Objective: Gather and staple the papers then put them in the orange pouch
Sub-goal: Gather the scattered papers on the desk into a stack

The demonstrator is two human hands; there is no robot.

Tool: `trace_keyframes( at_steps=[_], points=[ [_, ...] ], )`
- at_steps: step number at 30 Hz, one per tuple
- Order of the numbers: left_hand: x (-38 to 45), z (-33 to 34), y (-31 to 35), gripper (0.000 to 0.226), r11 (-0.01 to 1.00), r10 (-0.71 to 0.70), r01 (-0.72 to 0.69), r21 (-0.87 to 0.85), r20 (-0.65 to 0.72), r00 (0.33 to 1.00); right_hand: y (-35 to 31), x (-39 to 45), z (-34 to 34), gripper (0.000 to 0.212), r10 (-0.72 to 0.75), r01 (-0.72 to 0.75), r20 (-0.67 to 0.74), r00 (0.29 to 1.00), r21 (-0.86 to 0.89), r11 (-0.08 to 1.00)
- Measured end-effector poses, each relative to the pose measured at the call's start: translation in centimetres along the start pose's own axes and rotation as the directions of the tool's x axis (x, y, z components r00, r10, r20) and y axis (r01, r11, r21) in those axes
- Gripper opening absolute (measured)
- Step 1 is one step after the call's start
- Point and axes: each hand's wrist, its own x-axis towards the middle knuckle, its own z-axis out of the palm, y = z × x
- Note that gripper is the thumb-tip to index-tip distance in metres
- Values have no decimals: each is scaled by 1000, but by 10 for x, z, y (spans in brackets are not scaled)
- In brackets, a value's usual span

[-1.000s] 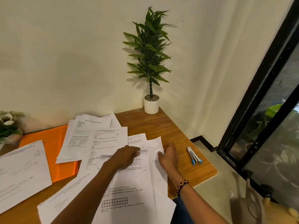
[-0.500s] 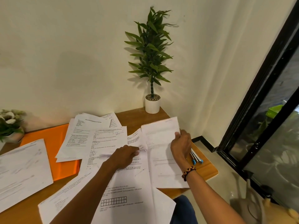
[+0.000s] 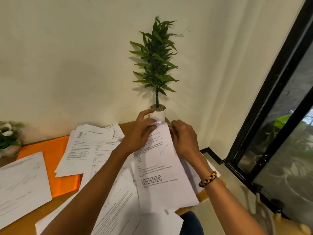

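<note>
Head view: papers (image 3: 162, 167) between hands (image 3: 162, 134).

I'm sitting at a small wooden desk (image 3: 25, 223) pushed into the corner of a cream-walled room — a home study or a small office. Printed papers (image 3: 88, 146) and an orange pouch (image 3: 50, 160) cover it, a potted plant (image 3: 156, 65) stands against the wall, and a black-framed window (image 3: 271, 106) at my right shows greenery outside.
</note>
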Motion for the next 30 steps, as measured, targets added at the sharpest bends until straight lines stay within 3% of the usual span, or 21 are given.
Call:
trace_keyframes(
  at_steps=[3,5,8,10,12,14,16,18,20,22,27,30],
  points=[
    [3,-9,7,14,998,-33,27,-55,-103,994,-15,14,-19,38,-12,-6,100,995,175,985],
    [2,-16,10,24,994,-66,48,-97,-191,979,-25,18,-30,41,-16,-45,213,977,277,960],
    [-1,-25,14,18,990,-105,77,-122,-236,966,-39,17,-32,34,-4,-27,383,924,76,997],
    [-2,-32,18,16,984,-120,77,-162,-275,954,-47,13,-26,34,45,-26,359,932,-57,998],
    [-4,-41,24,19,974,-146,83,-209,-307,940,-54,10,-19,33,59,-46,280,958,-53,998],
    [-8,-53,29,35,974,-165,105,-203,-309,937,-62,10,-15,36,23,-14,236,971,-37,999],
    [-10,-68,25,40,988,-154,138,-74,-300,941,-71,12,-14,37,-43,47,195,980,-17,999],
    [-12,-85,17,34,970,-82,155,189,-345,935,-80,16,-14,30,-130,128,154,980,17,992],
    [-16,-102,15,32,915,22,130,383,-369,929,-89,21,-9,29,-208,198,152,966,77,977],
    [-23,-117,17,21,910,95,51,411,-327,940,-96,24,-1,32,-262,225,169,950,208,952],
    [-47,-143,5,18,922,-45,118,368,-201,979,-113,21,28,23,-288,45,340,895,573,818],
    [-76,-151,-14,20,925,-164,214,313,-177,970,-122,4,63,40,-312,-91,473,824,654,751]
  ],
)
